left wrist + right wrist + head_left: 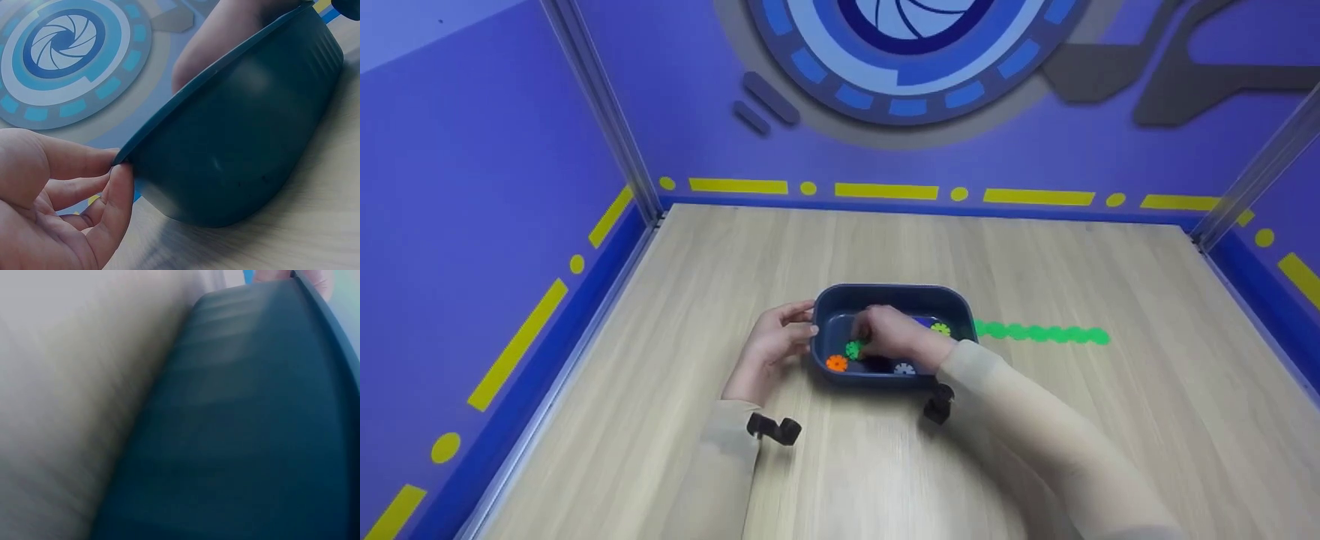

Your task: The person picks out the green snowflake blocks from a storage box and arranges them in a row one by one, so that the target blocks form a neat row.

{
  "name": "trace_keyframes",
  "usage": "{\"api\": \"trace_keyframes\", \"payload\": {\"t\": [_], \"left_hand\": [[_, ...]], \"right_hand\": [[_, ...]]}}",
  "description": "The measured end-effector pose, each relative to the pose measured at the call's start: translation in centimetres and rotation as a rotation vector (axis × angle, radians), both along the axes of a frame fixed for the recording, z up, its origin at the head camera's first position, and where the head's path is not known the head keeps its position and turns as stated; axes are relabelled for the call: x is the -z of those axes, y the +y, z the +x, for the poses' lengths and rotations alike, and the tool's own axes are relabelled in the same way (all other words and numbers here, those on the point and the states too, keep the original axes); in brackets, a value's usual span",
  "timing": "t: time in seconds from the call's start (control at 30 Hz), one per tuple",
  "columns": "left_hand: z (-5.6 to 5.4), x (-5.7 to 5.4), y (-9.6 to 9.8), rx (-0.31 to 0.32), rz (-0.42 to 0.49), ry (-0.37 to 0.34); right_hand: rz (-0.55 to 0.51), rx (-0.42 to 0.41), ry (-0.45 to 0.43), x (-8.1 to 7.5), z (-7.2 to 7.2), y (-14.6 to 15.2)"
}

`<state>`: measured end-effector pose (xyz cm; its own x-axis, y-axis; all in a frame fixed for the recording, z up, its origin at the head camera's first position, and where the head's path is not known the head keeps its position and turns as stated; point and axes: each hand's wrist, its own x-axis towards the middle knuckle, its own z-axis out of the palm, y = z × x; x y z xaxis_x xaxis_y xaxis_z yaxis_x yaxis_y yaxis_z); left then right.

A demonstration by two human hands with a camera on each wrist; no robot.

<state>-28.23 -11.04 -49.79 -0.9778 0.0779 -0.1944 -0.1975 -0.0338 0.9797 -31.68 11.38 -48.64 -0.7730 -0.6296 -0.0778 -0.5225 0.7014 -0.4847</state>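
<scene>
A dark blue-grey plastic basin stands on the table, with small notched discs inside. My left hand pinches the left end of its rim between thumb and fingers, seen closely in the left wrist view. My right hand reaches down into the basin, its fingertips beside a green notched disc; whether they grip it is hidden. Around the hand lie an orange disc, a grey disc and a yellow disc. In the right wrist view the basin's outer wall fills most of the picture.
A row of joined green discs extends rightward on the wooden table from the basin's right side. Blue printed panels enclose the table at the back and both sides. Each wrist carries a small black mount.
</scene>
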Motion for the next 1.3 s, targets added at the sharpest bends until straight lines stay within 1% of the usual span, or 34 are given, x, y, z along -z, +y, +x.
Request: {"api": "trace_keyframes", "payload": {"t": [0.23, 0.37, 0.47, 0.57, 0.67, 0.87, 0.93, 1.1, 1.3], "left_hand": [[0.0, 0.0, 0.0, -0.009, -0.016, -0.01], [0.0, 0.0, 0.1, -0.009, -0.013, -0.013], [0.0, 0.0, 0.1, -0.011, 0.001, -0.015], [0.1, -0.1, 0.1, -0.011, 0.006, -0.009], [0.1, -0.2, 0.1, -0.012, 0.002, -0.008], [0.1, -0.1, 0.0, -0.011, -0.01, -0.001], [0.1, 0.0, 0.1, -0.01, -0.016, -0.001], [0.1, 0.0, 0.1, -0.011, -0.03, -0.004], [0.0, 0.1, 0.1, -0.011, -0.022, 0.011]], "right_hand": [[-0.025, 0.033, -0.059, -0.2, 0.1, 0.6], [-0.063, 0.046, -0.135, -0.5, 0.0, 1.3], [-0.097, 0.036, -0.204, -0.7, -0.1, 2.0], [-0.123, 0.024, -0.24, -0.9, -0.2, 2.8], [-0.143, 0.046, -0.244, -1.1, -0.1, 3.6], [-0.195, 0.143, -0.239, -1.5, 0.3, 5.0], [-0.22, 0.17, -0.249, -1.7, 0.6, 5.5], [-0.322, 0.228, -0.297, -2.1, 1.3, 7.2], [-0.441, 0.25, -0.312, -2.5, 2.1, 9.2]]}}
